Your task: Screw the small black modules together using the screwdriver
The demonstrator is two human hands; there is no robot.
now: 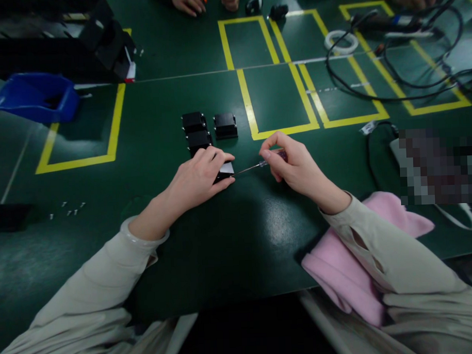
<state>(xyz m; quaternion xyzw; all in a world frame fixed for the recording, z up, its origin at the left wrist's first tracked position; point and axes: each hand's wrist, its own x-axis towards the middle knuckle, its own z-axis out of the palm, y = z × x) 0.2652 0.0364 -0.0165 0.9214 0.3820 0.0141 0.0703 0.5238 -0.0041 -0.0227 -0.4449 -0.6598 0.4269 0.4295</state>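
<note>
My left hand (201,175) is closed over a small black block (220,176) with a pale top patch, pressing it to the green table. Most of that block is hidden under my fingers. My right hand (292,162) grips a screwdriver (264,163) by its handle. Its thin shaft points left, and the tip meets the right end of the held block. Just beyond my left hand, two similar black blocks (194,121) sit one behind the other, with small shiny screws at their corners. Another black block (225,125) lies to their right.
Several loose screws (75,212) and a blue bin (37,98) are on the left, near black racks (99,42). A pink cloth (347,266) lies under my right forearm. Cables (372,95) and a white tape roll (340,42) lie right. Co-workers' hands (189,2) show across the table.
</note>
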